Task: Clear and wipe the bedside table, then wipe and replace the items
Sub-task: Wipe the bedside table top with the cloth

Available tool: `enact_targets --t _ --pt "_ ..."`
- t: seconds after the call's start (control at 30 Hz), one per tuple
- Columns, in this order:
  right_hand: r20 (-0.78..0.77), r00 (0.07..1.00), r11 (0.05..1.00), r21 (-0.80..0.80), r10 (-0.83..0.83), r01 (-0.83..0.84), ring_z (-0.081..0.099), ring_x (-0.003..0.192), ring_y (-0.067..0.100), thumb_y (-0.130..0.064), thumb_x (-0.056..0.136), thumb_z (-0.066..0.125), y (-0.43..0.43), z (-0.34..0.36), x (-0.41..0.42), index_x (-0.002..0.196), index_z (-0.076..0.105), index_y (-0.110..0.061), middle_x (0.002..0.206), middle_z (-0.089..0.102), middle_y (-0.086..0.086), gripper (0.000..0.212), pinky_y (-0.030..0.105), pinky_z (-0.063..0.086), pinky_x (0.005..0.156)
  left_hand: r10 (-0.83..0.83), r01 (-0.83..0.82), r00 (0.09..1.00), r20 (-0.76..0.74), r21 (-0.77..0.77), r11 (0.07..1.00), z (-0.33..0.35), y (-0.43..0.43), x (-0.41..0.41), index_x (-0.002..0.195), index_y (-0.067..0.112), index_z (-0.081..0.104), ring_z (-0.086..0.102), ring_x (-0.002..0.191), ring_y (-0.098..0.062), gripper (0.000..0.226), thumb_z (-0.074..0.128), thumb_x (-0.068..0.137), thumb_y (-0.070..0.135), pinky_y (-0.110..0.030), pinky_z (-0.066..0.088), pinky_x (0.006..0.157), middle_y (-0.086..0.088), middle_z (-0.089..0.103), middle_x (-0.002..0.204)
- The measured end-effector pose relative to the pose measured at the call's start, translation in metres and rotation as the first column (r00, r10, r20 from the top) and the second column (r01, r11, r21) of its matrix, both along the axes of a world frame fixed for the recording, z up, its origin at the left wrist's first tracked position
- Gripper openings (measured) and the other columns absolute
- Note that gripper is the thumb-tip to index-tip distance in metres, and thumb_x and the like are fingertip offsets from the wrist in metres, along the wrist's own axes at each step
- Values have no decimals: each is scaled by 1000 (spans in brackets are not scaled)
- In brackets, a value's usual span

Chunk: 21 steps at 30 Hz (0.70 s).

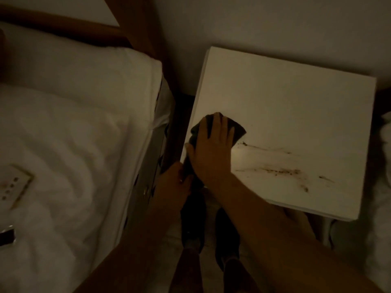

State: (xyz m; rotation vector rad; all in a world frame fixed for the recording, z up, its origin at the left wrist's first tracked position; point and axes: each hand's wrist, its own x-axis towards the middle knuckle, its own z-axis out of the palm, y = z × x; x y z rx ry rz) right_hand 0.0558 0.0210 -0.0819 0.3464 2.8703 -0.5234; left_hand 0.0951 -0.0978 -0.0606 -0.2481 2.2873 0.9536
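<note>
Scene is dim with a warm brown cast. The brightest area is the white bedside table (pixel 285 115) top, evenly lit with no glare. The floor below its near edge falls into deep shadow. The bed (pixel 63 134) left of the table appears soft and grainy, with lines bowed toward frame edges

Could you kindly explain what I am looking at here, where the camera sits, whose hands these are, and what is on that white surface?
There is no machine here: a person wears a camera on the head, looking down at their own hands. The right hand presses a dark cloth flat on the white bedside table, near its left edge. The left hand is at the table's front-left corner, gripping the cloth's hanging end. Brown dirt streaks remain on the tabletop to the right. Otherwise the tabletop is bare. On the bed to the left lie a pale switch plate and a dark item I cannot identify.
</note>
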Motion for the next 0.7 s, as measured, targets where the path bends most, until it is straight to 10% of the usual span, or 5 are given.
enact_targets --t 0.1,0.33,0.7 --pt "-30 1000 1000 10 2 -2 -1 147 41 -63 91 37 -22 -10 18 153 16 -12 160 3 23 82 60 -2 117 81 -80 997 18 -30 996 -3 -18 9 96 13 63 64 80 -23 20 49 96 27 -40 55 75 -7 67 88" --pt "-95 956 959 75 279 -272 2 148 41 -67 86 39 13 -36 46 150 25 -27 162 11 14 77 65 7 114 -74 27 944 -321 -151 988 -1 -3 -5 111 13 60 57 85 -11 22 46 96 19 -24 46 72 -1 61 99" --pt "-68 997 979 203 44 -29 4 147 43 -66 92 30 137 -38 101 152 20 -27 161 6 20 73 63 8 115 -537 429 750 -387 -334 839 -10 60 -10 137 -1 45 26 141 -40 50 51 88 -6 -51 27 115 -23 32 149"
